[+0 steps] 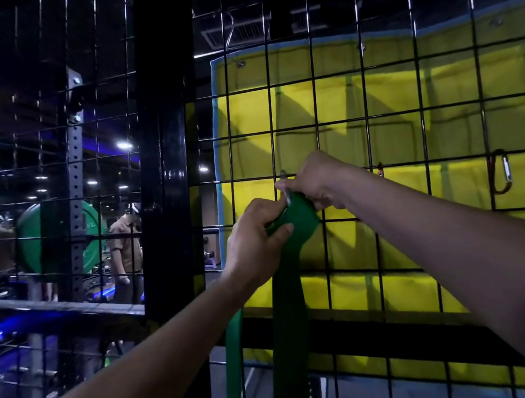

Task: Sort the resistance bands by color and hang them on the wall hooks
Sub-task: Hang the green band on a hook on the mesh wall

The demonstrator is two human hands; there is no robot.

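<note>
Green band (286, 264) is up at the wire grid (379, 116), left hand (254, 238) gripping its top fold, right hand (317, 182) pinching the metal clip (286, 191) just above. Hooking looks under way, not finished. Off to the right, a carabiner (501, 171) hangs bare; no other bands visible.

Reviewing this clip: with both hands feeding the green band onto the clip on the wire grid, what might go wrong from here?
1. The left hand and right hand crowd the small metal clip; the wide green band is bunched there and may not seat fully, then slip off on release.
2. The band's long tail hangs against the wire grid and might snag.
3. Fingers could get pinched at the clip.
</note>
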